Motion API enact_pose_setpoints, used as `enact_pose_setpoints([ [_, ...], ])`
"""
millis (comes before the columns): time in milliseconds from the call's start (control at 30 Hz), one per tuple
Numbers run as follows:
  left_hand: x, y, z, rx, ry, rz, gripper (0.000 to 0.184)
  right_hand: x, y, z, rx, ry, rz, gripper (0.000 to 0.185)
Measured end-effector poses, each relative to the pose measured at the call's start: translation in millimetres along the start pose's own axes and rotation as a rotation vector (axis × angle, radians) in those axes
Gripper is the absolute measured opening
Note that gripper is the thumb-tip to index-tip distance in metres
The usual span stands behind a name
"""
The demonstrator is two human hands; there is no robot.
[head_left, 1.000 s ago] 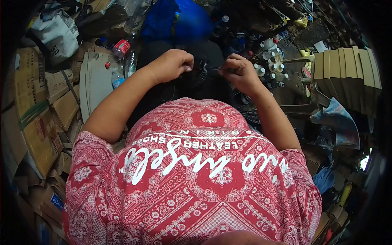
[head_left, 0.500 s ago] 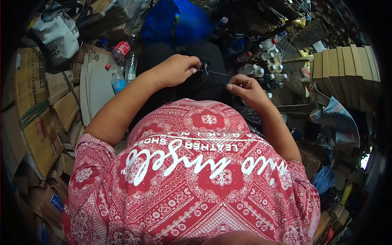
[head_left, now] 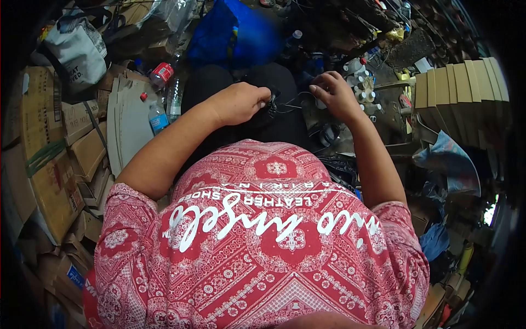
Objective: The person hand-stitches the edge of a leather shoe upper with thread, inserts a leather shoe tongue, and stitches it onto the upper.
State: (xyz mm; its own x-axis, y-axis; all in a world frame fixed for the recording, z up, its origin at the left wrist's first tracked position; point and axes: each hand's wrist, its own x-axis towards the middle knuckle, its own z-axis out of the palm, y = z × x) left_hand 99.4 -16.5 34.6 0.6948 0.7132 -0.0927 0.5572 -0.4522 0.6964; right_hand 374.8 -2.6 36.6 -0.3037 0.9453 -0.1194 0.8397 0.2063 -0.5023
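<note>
My left hand [head_left: 245, 103] is closed over my lap, thumb and fingers pinched on a small dark tangle of thin wire [head_left: 273, 104]. Loose strands of it stick out to the right, over my black trousers [head_left: 290, 123]. Up and to the right is my right hand [head_left: 337, 97], its thumb and forefinger brought together at the end of a fine strand that arcs across from the tangle. The exact contact there is too small to make out clearly.
Before me lies a blue bag [head_left: 235, 35]. Several plastic bottles [head_left: 364, 82] stand at right, near stacked cardboard pieces [head_left: 460, 82]. On the left are flattened cardboard [head_left: 129, 109], a blue-labelled bottle [head_left: 158, 118], a red-labelled bottle [head_left: 161, 74] and a white bag [head_left: 76, 49].
My right hand has moved up and to the right, away from the left, drawing the gap wider. My left hand has shifted slightly down, still on the tangle.
</note>
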Motion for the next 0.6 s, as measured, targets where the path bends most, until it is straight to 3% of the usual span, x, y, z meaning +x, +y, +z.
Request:
enact_pose_setpoints([
  [33, -1.1, 0.6, -1.9, -0.023, -0.001, -0.007, 0.011, -7.5, -20.8, -11.3, 0.228, -0.031, -0.016, 0.025],
  [100, -1.8, 0.9, -2.6, -0.042, -0.015, -0.006, 0.011, -15.9, -48.4, -14.2, 0.074, -0.095, -0.093, 0.023],
  [167, 0.5, 0.5, -3.9, -0.018, -0.029, 0.008, 0.011, -17.0, -60.9, -3.0, -0.23, -0.148, -0.392, 0.018],
  [400, -12.0, -15.6, -3.4, 0.067, -0.019, 0.08, 0.009, 0.3, -67.0, 16.7, -0.31, -0.234, -0.474, 0.008],
  [467, -26.2, -24.3, -6.6, 0.229, 0.006, 0.115, 0.007, -1.3, -52.4, 19.6, -0.266, -0.234, -0.514, 0.007],
  [600, -84.1, -49.9, -32.8, 0.31, 0.14, -0.025, 0.007, -16.1, -5.7, 11.3, -0.258, -0.172, -0.411, 0.006],
])
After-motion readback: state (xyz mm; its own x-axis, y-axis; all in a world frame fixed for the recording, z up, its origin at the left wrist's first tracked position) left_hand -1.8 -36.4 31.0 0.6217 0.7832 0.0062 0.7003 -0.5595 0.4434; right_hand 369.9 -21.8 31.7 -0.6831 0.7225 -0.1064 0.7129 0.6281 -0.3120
